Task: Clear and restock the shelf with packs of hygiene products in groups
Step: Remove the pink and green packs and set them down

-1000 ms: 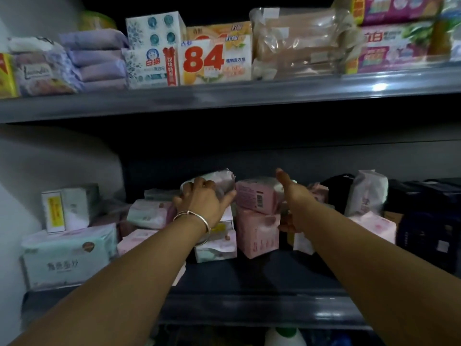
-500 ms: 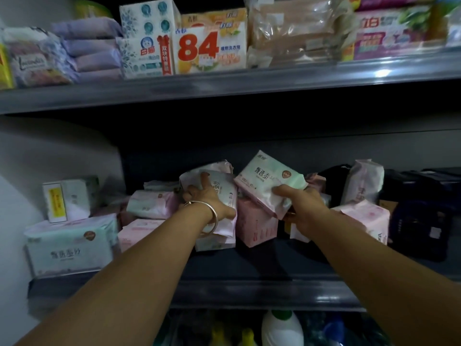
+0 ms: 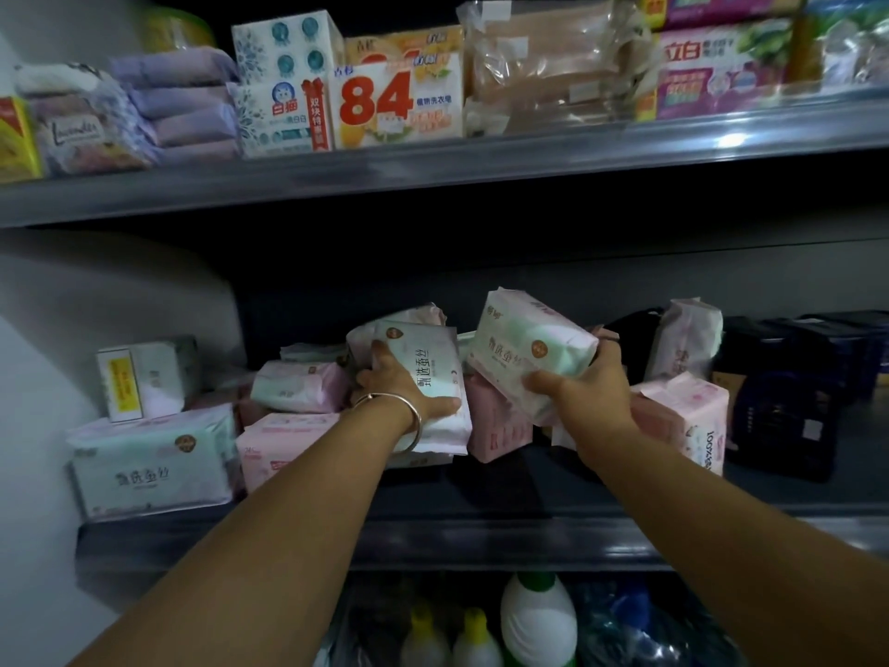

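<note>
The dark middle shelf [image 3: 481, 498] holds several soft packs of hygiene products. My left hand [image 3: 392, 385], with a bracelet on the wrist, grips a pale green-and-white pack [image 3: 428, 373] that stands on end above the shelf's middle. My right hand [image 3: 584, 394] holds a second pale green pack [image 3: 524, 349] from below, tilted and lifted above a pink pack [image 3: 495, 421]. More pink packs lie at left [image 3: 284, 445] and right [image 3: 692, 416]. A large green-white pack [image 3: 149, 469] sits at the shelf's left end.
Black packs [image 3: 789, 402] fill the shelf's right end. A white box [image 3: 139, 377] stands at back left. The upper shelf [image 3: 433, 170] carries soap boxes and purple packs. Bottles [image 3: 536, 618] stand on the level below.
My right hand took a pale green pack from the pile and lifted it up. My left hand pulled its pack forward and upright. The camera moved closer.
</note>
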